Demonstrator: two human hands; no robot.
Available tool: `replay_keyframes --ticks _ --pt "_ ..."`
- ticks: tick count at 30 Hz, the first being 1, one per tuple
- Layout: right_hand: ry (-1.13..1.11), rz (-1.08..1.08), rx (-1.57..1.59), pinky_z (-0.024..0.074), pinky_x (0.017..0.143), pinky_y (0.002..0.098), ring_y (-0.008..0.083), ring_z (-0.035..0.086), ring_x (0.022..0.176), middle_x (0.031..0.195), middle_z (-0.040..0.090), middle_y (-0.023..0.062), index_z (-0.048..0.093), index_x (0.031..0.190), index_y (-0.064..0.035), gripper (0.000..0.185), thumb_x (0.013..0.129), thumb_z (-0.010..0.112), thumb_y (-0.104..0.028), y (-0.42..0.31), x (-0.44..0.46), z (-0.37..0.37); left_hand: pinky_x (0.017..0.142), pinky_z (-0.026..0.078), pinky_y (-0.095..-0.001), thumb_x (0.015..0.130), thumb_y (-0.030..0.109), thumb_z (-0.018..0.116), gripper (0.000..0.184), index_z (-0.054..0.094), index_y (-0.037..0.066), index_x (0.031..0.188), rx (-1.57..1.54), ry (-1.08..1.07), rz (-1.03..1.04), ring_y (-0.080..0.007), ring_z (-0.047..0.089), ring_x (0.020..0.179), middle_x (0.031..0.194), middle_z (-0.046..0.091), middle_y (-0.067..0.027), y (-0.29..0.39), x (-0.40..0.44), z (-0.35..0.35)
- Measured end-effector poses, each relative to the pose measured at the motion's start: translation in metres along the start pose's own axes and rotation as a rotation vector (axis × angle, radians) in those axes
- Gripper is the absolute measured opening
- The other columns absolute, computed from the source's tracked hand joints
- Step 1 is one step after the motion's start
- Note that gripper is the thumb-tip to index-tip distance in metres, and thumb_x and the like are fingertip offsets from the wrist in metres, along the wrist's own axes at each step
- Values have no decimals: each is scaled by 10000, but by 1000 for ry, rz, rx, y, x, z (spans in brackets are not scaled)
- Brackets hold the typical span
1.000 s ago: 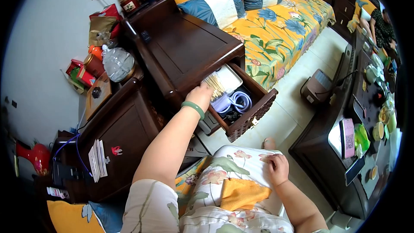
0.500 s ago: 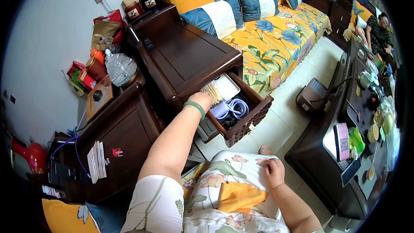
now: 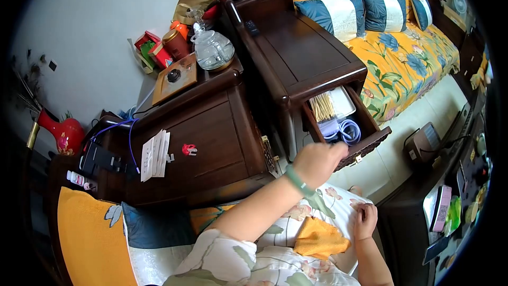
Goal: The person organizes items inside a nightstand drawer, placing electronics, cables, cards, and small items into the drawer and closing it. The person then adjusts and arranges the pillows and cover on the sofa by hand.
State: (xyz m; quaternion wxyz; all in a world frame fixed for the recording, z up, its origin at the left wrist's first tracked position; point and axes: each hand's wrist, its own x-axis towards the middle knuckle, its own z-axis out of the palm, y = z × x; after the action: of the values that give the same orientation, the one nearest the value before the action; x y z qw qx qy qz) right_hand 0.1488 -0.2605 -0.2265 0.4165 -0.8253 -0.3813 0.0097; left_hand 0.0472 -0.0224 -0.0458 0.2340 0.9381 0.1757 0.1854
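My left hand (image 3: pixel 323 161), with a green bangle on its wrist, is at the front of an open wooden drawer (image 3: pixel 374 143). Its fingers are curled and slightly blurred; anything inside them is hidden. Behind the hand, the drawer holds a bundle of thin pale sticks (image 3: pixel 321 107), a white tray (image 3: pixel 343 100) and a coiled lilac cable (image 3: pixel 350 131). My right hand (image 3: pixel 365 221) rests on my thigh with loosely bent fingers, holding nothing I can see. Beside it, an orange-yellow cloth (image 3: pixel 320 238) lies on my floral-clad lap.
A wooden cabinet (image 3: pixel 211 153) to the left bears papers (image 3: pixel 155 154) and a small red item (image 3: pixel 189 149). Behind it stands a glass jar (image 3: pixel 213 48). On the right, a dark table holds a phone (image 3: pixel 441 209). A sofa (image 3: pixel 402 69) lies beyond the drawer.
My left hand has left the bundle of sticks and come to the drawer's front. The view has swung left. My right hand stays on my thigh.
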Motion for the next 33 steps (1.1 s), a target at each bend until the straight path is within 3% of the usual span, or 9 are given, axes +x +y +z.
replay_keyframes --ticks 2,6,9,13,20,24,26,31,33 --pt "-4 -31 5 414 676 358 299 510 743 763 542 121 538 749 -12 68 701 553 33 -2 -1 -1 700 467 -379 772 80 540 129 602 91 884 16 153 142 -275 583 799 860 601 -106 -5 -35 -10" --pt "-6 0 24 426 694 359 299 526 774 786 556 118 553 760 -22 67 708 570 16 -7 -1 -6 756 460 -367 749 71 578 160 598 62 908 207 156 124 -270 547 899 1041 536 -107 -31 -62 -47" --pt "13 -28 -37 431 696 379 305 539 776 778 566 112 564 750 -36 82 677 587 -6 -3 -3 -5 759 462 -356 750 120 601 157 612 65 896 133 -125 75 -260 564 866 944 586 -79 -42 -59 -59" --pt "17 -45 -70 433 699 398 317 536 768 768 560 114 565 757 -49 105 659 592 -23 -4 -3 -6 613 462 -392 830 301 511 217 606 122 753 293 -418 61 -292 591 689 698 613 -95 -39 -24 -44" --pt "-45 45 -95 431 728 400 310 531 804 799 559 120 583 789 -60 79 738 569 -119 5 -12 -2 760 429 -386 743 94 598 198 595 98 941 14 -620 378 -315 529 852 836 539 -127 -64 14 16" --pt "-36 62 -121 427 767 384 288 536 835 840 576 108 597 819 -65 162 820 512 -203 5 -10 -2 782 441 -369 757 167 619 321 565 63 1057 74 -934 289 -299 555 899 954 587 -149 -65 11 17" --pt "-25 134 -115 428 761 379 287 535 838 836 580 109 596 822 -62 186 832 499 -220 4 -8 -2 821 425 -381 783 244 601 389 523 86 1130 104 -1081 203 -307 533 969 1042 564 -152 -67 11 13" --pt "-22 413 9 434 767 355 292 549 835 863 595 102 597 881 -54 190 850 480 -201 2 -4 -1 853 426 -354 779 224 620 438 497 64 1167 120 -989 220 -291 540 993 1067 577 -147 -63 14 3" --pt "69 630 266 440 785 308 231 555 839 853 597 85 594 924 -44 169 839 453 -84 -2 3 1 866 421 -351 781 234 618 453 489 67 1182 118 -994 215 -292 534 1009 1085 571 -150 -61 14 1"
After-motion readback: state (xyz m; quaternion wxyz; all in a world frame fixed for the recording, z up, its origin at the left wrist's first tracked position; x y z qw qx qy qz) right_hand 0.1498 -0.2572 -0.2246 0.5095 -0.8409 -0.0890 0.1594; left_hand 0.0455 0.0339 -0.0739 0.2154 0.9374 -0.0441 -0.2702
